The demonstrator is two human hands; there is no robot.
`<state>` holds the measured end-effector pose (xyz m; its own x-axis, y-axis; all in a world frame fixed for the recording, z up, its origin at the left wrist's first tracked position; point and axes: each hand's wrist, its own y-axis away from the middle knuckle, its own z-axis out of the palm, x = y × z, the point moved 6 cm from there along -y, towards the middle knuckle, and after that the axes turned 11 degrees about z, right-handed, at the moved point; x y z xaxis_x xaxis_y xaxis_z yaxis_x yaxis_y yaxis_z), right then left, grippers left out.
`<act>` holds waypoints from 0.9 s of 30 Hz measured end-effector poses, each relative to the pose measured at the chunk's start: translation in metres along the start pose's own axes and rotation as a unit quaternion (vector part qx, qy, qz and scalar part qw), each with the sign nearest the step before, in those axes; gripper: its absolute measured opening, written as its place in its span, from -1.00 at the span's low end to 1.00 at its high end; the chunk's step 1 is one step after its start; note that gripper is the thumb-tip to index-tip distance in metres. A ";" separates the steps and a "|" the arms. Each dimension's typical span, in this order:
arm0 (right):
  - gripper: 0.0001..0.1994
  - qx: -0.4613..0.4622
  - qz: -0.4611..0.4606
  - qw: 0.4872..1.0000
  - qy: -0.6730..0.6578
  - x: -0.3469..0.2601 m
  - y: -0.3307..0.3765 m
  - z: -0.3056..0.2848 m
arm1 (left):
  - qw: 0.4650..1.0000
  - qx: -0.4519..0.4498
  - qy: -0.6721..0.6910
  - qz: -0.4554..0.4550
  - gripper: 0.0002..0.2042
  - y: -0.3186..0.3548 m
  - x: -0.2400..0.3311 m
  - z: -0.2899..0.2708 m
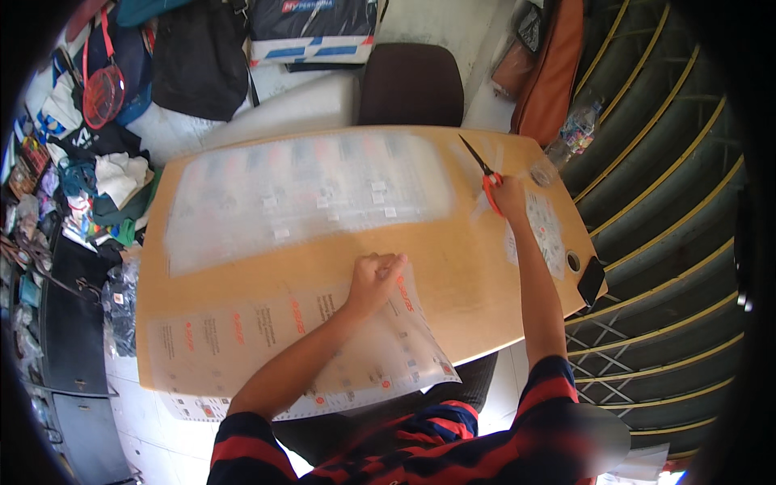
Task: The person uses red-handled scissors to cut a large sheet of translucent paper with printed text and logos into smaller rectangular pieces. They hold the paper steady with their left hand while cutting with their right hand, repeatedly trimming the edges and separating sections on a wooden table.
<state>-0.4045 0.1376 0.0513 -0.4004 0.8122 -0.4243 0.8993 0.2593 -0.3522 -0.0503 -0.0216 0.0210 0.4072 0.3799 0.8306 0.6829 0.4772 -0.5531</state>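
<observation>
A: R hand [509, 196]?
B: Fingers curled round scissors [487, 179] handle; blades point away, prob. for safety.
A: L hand [374, 279]?
B: Fingers curled, at sheet [234, 356] corner, table [457, 255] near side; pinch: can't tell.

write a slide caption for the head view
Right hand holding scissors, left hand closed at the corner of a printed sheet, a translucent sheet farther back on the table.

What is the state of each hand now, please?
Left hand: closed, at the printed sheet; whether gripping it cannot be told.
Right hand: holding the orange-handled scissors.
</observation>
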 end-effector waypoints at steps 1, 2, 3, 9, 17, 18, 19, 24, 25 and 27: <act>-0.59 -0.031 0.026 0.998 -0.056 -0.001 0.016 -0.006 | 1.000 -0.009 -0.013 0.000 -0.57 -0.001 0.004 0.000; -0.62 -0.061 0.053 0.990 -0.112 0.000 0.037 -0.013 | 0.999 -0.015 -0.027 0.020 -0.57 -0.003 0.007 -0.001; -0.60 -0.123 0.067 0.977 -0.161 -0.011 0.068 -0.018 | 0.998 -0.018 -0.045 0.036 -0.56 -0.002 0.004 -0.006; -0.71 -0.364 0.057 0.828 -0.424 -0.067 0.270 -0.062 | 0.989 -0.023 -0.096 0.110 -0.58 -0.001 0.018 0.001; -0.76 -0.240 0.196 0.863 -0.400 -0.049 0.340 -0.092 | 0.958 -0.161 -0.146 0.187 -0.68 0.020 0.054 0.041; -0.75 -0.244 0.200 0.857 -0.406 -0.045 0.341 -0.093 | 0.945 -0.191 -0.165 0.207 -0.72 0.022 0.065 0.040; -0.76 -0.230 0.184 0.859 -0.418 -0.032 0.342 -0.089 | 0.931 -0.218 -0.177 0.231 -0.75 0.021 0.077 0.040; -0.80 -0.132 0.181 0.875 -0.430 0.032 0.324 -0.133 | 0.894 -0.339 -0.282 0.082 -0.65 0.032 0.072 -0.027; -0.80 -0.120 0.184 0.873 -0.435 0.043 0.319 -0.143 | 0.882 -0.379 -0.268 -0.085 -0.63 0.036 0.077 -0.039; -0.78 -0.111 0.175 0.855 -0.475 0.047 0.311 -0.159 | 0.834 -0.423 -0.190 -0.298 -0.64 0.051 0.090 -0.056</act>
<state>-0.1161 0.3395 0.0545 0.0329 0.0968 -0.9948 0.9622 0.2661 0.0577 0.0554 -0.0070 0.0715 -0.2704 0.5756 0.7717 0.9444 0.0027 0.3289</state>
